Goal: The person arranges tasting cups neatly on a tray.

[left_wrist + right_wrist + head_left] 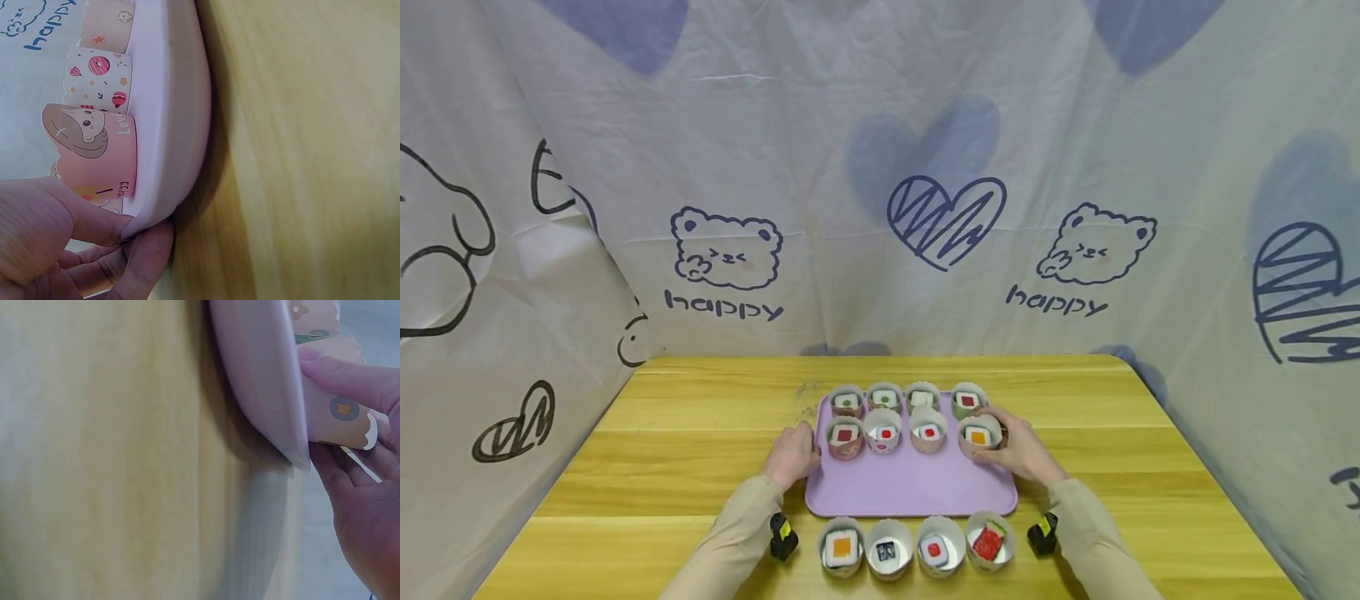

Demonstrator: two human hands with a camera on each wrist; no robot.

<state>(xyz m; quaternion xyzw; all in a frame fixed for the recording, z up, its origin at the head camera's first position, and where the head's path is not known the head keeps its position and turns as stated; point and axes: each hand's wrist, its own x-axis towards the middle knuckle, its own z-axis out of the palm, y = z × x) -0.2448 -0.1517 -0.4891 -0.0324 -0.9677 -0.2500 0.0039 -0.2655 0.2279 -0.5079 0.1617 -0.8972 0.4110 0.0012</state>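
Observation:
My left hand (793, 455) pinches the left rim of a lilac tray (910, 487), thumb above and fingers beneath, as the left wrist view shows. At the tray's right side, my right hand (1021, 446) grips a paper baking cup (337, 415) holding a white square piece with an orange top (977, 436). Its thumb (337, 372) presses the cup's side, with fingers around the far side. Left of it in the same row stand cups with red-dotted pieces (928, 432) and a dark-red-topped piece (846, 436). Behind them is a second row of filled cups (922, 400).
In front of the tray, a row of several paper cups stands on the wooden table (700, 433), including one with a strawberry-like red piece (989, 543) and one with a black-patterned piece (887, 552). A printed cloth (850, 275) hangs behind and beside the table.

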